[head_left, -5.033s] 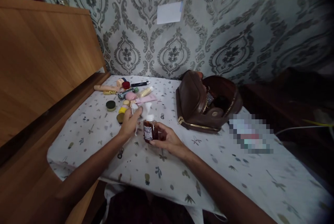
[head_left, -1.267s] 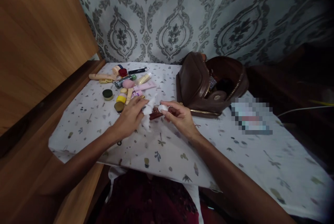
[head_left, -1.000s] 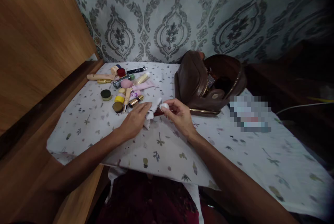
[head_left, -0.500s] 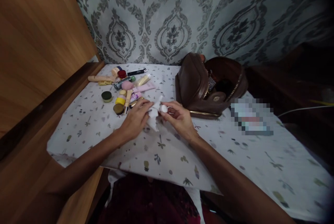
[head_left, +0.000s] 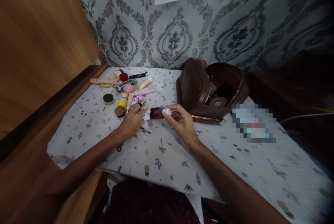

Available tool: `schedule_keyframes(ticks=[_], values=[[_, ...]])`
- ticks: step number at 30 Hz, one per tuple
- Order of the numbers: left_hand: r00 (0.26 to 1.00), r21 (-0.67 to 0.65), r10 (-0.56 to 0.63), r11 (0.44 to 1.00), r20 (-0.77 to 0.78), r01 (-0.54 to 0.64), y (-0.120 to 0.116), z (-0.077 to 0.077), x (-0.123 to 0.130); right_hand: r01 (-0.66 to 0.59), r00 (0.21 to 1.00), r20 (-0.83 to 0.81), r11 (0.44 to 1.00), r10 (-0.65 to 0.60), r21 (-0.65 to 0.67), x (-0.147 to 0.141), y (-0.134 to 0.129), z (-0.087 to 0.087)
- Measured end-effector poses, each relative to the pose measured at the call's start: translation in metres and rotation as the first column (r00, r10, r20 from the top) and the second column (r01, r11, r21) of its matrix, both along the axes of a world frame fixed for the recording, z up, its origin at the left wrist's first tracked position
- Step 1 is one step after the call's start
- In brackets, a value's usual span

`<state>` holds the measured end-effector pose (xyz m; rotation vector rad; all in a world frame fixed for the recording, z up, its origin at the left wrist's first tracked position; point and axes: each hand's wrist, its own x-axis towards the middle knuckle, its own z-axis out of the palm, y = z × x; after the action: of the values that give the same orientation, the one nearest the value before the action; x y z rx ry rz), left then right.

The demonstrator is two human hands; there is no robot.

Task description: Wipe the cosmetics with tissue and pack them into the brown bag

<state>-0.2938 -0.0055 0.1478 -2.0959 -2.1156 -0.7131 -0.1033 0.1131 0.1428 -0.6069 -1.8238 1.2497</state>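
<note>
A small dark red-brown bottle (head_left: 156,113) with a white cap (head_left: 167,112) lies sideways above the patterned tablecloth. My right hand (head_left: 181,121) pinches it at the cap end. Just left of the bottle, my left hand (head_left: 132,121) has its fingers closed on a crumpled white tissue (head_left: 145,121). Beyond my left hand are several cosmetics, among them a yellow-banded jar (head_left: 121,103), a pink sponge (head_left: 128,88) and a pink tube (head_left: 146,90).
An open brown handbag (head_left: 193,85) stands behind my right hand. Right of it lies a blurred-out flat object (head_left: 253,123). A wooden panel (head_left: 44,32) rises at the left, and a patterned wall (head_left: 146,25) backs the table (head_left: 161,168).
My left hand has moved left with the tissue, away from my right hand. The dark bottle, hidden by the tissue before, now shows between the hands. The view has shifted slightly.
</note>
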Motion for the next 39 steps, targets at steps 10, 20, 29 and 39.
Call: schedule_keyframes(ticks=[10,20,29,39], values=[[0.980,0.093,-0.120,0.986,-0.158,0.136,0.011,0.002,0.035,0.040,0.999,0.001,0.991,-0.041,0.129,-0.001,0.002,-0.002],[0.992,0.078,-0.033,0.997,0.122,0.024,0.009,-0.008,-0.003,0.090,0.994,-0.052,0.980,-0.101,-0.176,0.001,-0.001,0.005],[0.980,0.087,-0.198,0.977,0.005,0.197,0.022,0.009,0.044,0.106,0.994,-0.001,0.987,-0.107,-0.122,0.001,-0.001,0.007],[0.983,-0.139,-0.027,0.989,0.183,0.053,0.026,-0.015,0.005,0.124,0.992,0.025,0.973,-0.122,-0.197,0.002,0.015,-0.003]])
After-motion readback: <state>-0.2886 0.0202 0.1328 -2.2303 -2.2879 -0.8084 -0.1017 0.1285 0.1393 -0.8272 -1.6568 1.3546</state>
